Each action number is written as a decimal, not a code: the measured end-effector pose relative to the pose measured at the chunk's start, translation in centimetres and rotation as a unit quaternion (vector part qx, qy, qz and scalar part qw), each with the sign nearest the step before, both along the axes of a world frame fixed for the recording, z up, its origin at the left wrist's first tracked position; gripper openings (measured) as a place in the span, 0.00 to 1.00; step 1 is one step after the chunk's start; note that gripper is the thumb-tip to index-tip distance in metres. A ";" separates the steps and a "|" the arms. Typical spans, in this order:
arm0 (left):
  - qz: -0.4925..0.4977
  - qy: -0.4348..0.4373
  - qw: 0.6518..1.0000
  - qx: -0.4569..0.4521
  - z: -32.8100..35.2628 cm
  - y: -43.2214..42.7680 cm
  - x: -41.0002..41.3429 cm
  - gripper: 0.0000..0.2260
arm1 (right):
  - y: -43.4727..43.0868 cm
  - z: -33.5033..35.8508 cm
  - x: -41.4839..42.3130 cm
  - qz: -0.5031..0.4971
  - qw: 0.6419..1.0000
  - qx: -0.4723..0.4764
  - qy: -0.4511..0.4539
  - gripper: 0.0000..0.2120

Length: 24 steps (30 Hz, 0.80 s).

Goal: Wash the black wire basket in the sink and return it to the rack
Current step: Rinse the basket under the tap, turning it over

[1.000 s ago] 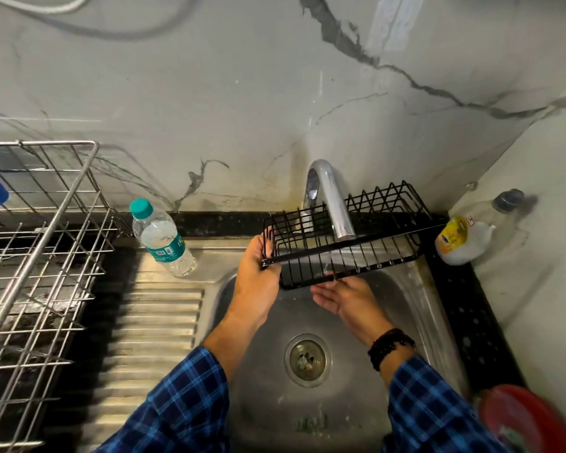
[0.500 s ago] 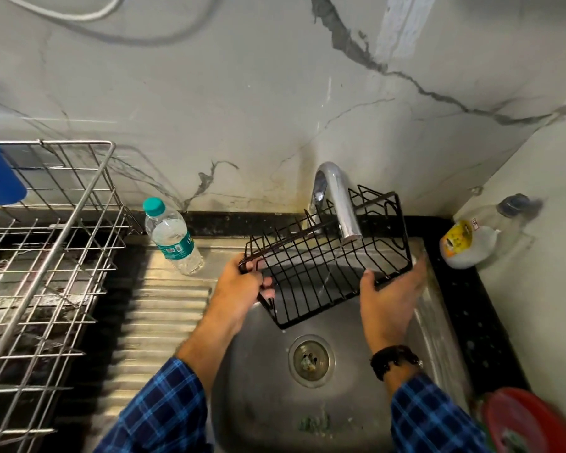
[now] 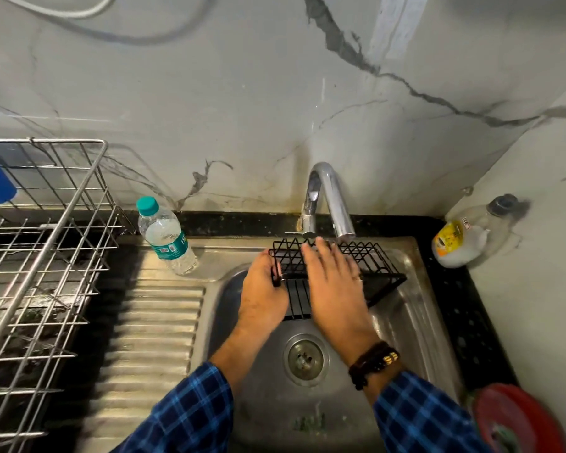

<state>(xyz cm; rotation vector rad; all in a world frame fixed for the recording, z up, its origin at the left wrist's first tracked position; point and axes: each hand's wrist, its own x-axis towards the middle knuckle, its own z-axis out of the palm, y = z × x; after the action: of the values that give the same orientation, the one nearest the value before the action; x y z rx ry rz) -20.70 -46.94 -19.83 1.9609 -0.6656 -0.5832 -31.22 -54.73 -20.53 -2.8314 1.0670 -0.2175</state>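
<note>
We see the black wire basket (image 3: pixel 378 273) held low in the sink (image 3: pixel 420 322), directly in front of the tap (image 3: pixel 335 197), with its far rim just under the spout. Our left hand (image 3: pixel 263 295) grips the basket's end on the left of the tap, fingers curled round the wire. Our right hand (image 3: pixel 335 289) lies flat across the top of the basket, fingers straight and together, their tips reaching toward the tap's base; it holds nothing. A dark beaded bracelet (image 3: pixel 373 361) sits on that wrist, and both arms wear blue checked sleeves.

Nearer to us than the tap, below the hands, is the drain (image 3: pixel 304 358). To the tap's left a clear water bottle (image 3: pixel 165 237) with a teal cap stands on the ribbed draining board, and well beyond it is the steel wire rack (image 3: pixel 46 256). To the tap's right, in the corner, a soap bottle (image 3: pixel 461 240) with a yellow label lies on its side.
</note>
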 end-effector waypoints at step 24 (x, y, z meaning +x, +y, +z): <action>-0.071 -0.207 0.965 0.146 0.1 5.2 5.8 0.15 | -6.9 -0.2 -6.7 -0.095 0.935 0.331 -0.083 0.11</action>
<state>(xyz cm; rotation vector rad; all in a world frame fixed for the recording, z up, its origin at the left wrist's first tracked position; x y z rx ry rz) -14.91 -41.74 -19.69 2.3560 -1.0338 -0.3712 -37.97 -61.62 -20.78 -2.0777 1.1135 -0.0851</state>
